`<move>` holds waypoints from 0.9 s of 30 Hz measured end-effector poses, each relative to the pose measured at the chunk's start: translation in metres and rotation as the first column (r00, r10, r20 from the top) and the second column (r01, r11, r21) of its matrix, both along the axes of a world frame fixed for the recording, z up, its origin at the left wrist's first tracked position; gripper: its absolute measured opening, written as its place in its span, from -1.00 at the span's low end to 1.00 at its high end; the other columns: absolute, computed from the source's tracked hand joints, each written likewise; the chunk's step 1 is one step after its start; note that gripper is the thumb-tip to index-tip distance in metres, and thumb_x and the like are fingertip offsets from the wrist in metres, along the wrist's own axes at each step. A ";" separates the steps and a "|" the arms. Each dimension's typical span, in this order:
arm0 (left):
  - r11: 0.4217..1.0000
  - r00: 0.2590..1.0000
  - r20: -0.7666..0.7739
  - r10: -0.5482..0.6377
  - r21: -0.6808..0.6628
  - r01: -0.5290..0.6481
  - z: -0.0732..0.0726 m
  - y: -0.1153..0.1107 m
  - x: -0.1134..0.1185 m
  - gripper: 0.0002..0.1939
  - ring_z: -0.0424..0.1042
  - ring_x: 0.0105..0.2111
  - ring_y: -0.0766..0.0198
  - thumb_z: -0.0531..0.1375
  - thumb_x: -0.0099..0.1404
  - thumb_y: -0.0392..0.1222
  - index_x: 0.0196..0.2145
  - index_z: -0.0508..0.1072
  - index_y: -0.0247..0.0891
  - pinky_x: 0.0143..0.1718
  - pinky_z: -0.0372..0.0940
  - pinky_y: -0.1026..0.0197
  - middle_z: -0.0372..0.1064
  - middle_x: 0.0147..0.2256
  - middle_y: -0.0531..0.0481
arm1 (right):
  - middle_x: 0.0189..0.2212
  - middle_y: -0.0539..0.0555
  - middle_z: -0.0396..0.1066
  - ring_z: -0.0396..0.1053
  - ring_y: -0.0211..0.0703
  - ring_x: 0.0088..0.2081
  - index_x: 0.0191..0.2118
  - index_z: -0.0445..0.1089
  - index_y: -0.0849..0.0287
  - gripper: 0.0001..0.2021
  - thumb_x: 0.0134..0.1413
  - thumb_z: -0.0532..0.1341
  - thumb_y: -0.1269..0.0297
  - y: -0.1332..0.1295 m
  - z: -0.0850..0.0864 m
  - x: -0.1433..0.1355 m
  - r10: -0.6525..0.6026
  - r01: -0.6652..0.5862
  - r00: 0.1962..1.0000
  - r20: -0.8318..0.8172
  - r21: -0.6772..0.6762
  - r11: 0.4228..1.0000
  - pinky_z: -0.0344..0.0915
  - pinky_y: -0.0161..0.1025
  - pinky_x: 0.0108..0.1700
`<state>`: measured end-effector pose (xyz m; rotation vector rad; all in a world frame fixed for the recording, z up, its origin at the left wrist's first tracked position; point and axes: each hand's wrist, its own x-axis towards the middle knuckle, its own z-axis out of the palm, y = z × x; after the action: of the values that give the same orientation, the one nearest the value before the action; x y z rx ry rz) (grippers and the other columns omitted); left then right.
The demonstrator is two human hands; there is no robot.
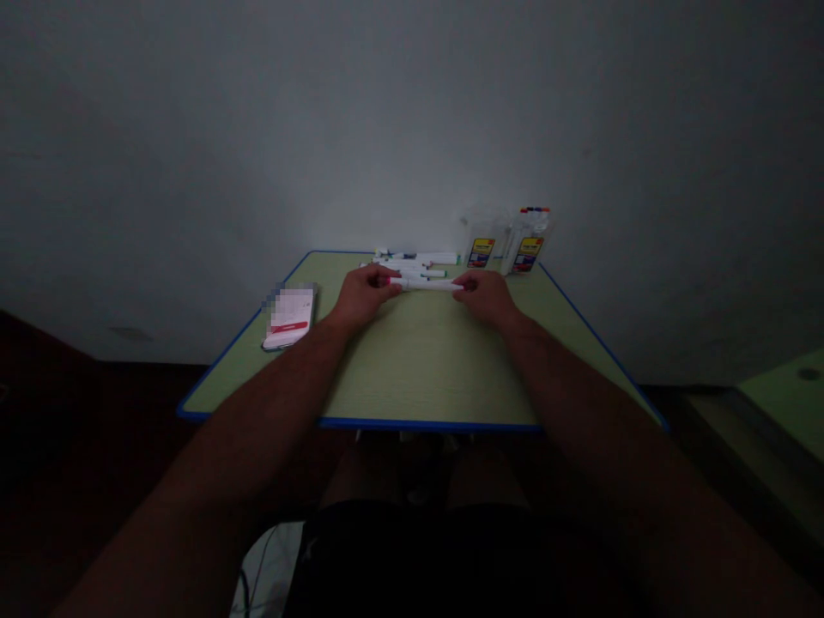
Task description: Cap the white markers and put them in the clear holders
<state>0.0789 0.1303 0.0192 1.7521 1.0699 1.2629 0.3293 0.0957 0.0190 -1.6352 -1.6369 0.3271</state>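
Note:
A white marker [428,285] with a pink end lies crosswise between my two hands above the table. My left hand [366,294] pinches it near the pink end, and the fingers of my right hand [484,296] are closed on its other end. Just behind it, several white markers [418,264] lie in a loose group at the back of the table, some with green ends. To the right of that group stand two clear plastic cases with yellow labels; the left case [481,245] looks bare inside, while the right case [529,245] shows coloured marker tops.
The pale green table [431,369] has a blue edge and stands against a grey wall. A phone [293,318] with a lit screen lies at the table's left side. Both forearms cross the front edge, above my legs.

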 end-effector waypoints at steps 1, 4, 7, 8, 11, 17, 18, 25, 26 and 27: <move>1.000 1.000 0.013 -0.011 -0.003 0.011 0.000 0.000 0.001 -0.75 0.29 -0.47 0.35 0.40 0.01 -0.29 -0.28 0.61 -0.28 -0.39 0.24 0.24 0.41 -0.47 0.06 | -0.42 0.03 0.51 0.37 -0.23 -0.40 -0.27 0.60 0.21 -0.80 -0.10 0.34 0.46 0.001 -0.001 0.001 0.003 -0.003 1.000 0.005 0.003 1.000 0.30 -0.25 -0.26; 0.999 0.999 0.030 -0.033 0.005 0.032 -0.001 -0.001 0.003 -0.74 0.33 -0.43 0.33 0.41 0.00 -0.28 -0.28 0.61 -0.28 -0.34 0.30 0.20 0.44 -0.43 0.02 | -0.45 0.03 0.50 0.36 -0.23 -0.42 -0.30 0.61 0.19 -0.82 -0.11 0.35 0.47 0.002 -0.003 0.002 0.012 -0.012 1.000 0.022 0.028 1.000 0.31 -0.24 -0.27; 0.999 0.998 0.037 -0.042 0.024 0.041 -0.002 -0.001 0.003 -0.73 0.36 -0.41 0.31 0.42 -0.01 -0.27 -0.28 0.61 -0.28 -0.30 0.34 0.18 0.45 -0.41 0.01 | -0.47 0.04 0.49 0.36 -0.22 -0.43 -0.30 0.61 0.19 -0.82 -0.11 0.35 0.48 0.002 -0.004 0.002 0.013 -0.013 1.000 0.019 0.023 1.000 0.31 -0.23 -0.29; 0.999 0.998 0.040 -0.043 0.028 0.041 -0.002 -0.001 0.003 -0.73 0.37 -0.41 0.31 0.42 -0.01 -0.28 -0.28 0.61 -0.28 -0.30 0.34 0.18 0.45 -0.42 0.02 | -0.47 0.04 0.48 0.36 -0.22 -0.43 -0.30 0.61 0.19 -0.82 -0.11 0.35 0.48 0.003 -0.004 0.003 0.011 -0.011 1.000 0.018 0.022 1.000 0.31 -0.23 -0.29; 0.999 0.998 0.041 -0.044 0.022 0.043 -0.001 -0.002 0.004 -0.73 0.36 -0.42 0.33 0.43 -0.02 -0.29 -0.29 0.61 -0.28 -0.31 0.33 0.19 0.44 -0.43 0.04 | -0.48 0.02 0.48 0.35 -0.23 -0.44 -0.31 0.61 0.18 -0.83 -0.11 0.36 0.48 0.003 -0.005 0.003 0.012 -0.013 1.000 0.023 0.025 1.000 0.31 -0.23 -0.29; 0.999 0.998 0.031 -0.051 0.018 0.050 0.000 -0.003 0.004 -0.73 0.38 -0.40 0.31 0.42 -0.02 -0.32 -0.28 0.61 -0.28 -0.29 0.33 0.19 0.48 -0.39 0.01 | -0.46 0.02 0.49 0.37 -0.23 -0.42 -0.29 0.61 0.17 -0.83 -0.08 0.36 0.47 0.001 -0.004 0.000 0.038 -0.038 0.999 0.027 0.015 0.999 0.32 -0.22 -0.26; 0.998 0.998 0.031 -0.053 0.020 0.053 0.000 -0.003 0.004 -0.72 0.38 -0.39 0.31 0.42 -0.03 -0.33 -0.28 0.61 -0.28 -0.28 0.33 0.18 0.48 -0.39 0.01 | -0.45 0.02 0.50 0.37 -0.22 -0.41 -0.27 0.62 0.18 -0.82 -0.07 0.36 0.46 0.000 -0.003 0.000 0.044 -0.044 0.999 0.025 0.013 0.999 0.33 -0.21 -0.24; 0.999 0.999 0.044 -0.031 0.011 0.031 0.003 -0.007 0.005 -0.73 0.39 -0.39 0.29 0.42 -0.05 -0.33 -0.31 0.61 -0.28 -0.32 0.33 0.19 0.49 -0.41 0.01 | -0.38 0.05 0.54 0.42 -0.19 -0.35 -0.21 0.62 0.18 -0.79 -0.03 0.36 0.45 -0.002 -0.002 -0.004 0.065 -0.065 0.998 0.024 0.023 0.998 0.35 -0.19 -0.17; 0.999 0.998 0.047 -0.036 0.014 0.035 0.004 -0.008 0.005 -0.73 0.40 -0.38 0.28 0.43 -0.06 -0.33 -0.31 0.60 -0.27 -0.32 0.33 0.19 0.49 -0.40 0.01 | -0.38 0.05 0.55 0.43 -0.19 -0.36 -0.21 0.62 0.18 -0.79 -0.03 0.36 0.45 -0.002 -0.002 -0.005 0.070 -0.071 0.997 0.022 0.023 0.997 0.35 -0.19 -0.18; 0.999 0.998 0.050 -0.048 0.019 0.047 0.004 -0.008 0.005 -0.73 0.41 -0.37 0.27 0.43 -0.06 -0.33 -0.32 0.60 -0.27 -0.32 0.33 0.19 0.50 -0.39 0.00 | -0.39 0.04 0.55 0.43 -0.19 -0.36 -0.20 0.62 0.18 -0.79 -0.03 0.37 0.45 -0.002 -0.002 -0.005 0.081 -0.082 0.996 0.019 0.023 0.996 0.35 -0.20 -0.18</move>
<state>0.0840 0.1218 0.0231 1.7395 0.9852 1.2840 0.3242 0.0935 0.0171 -1.5610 -1.7185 0.3337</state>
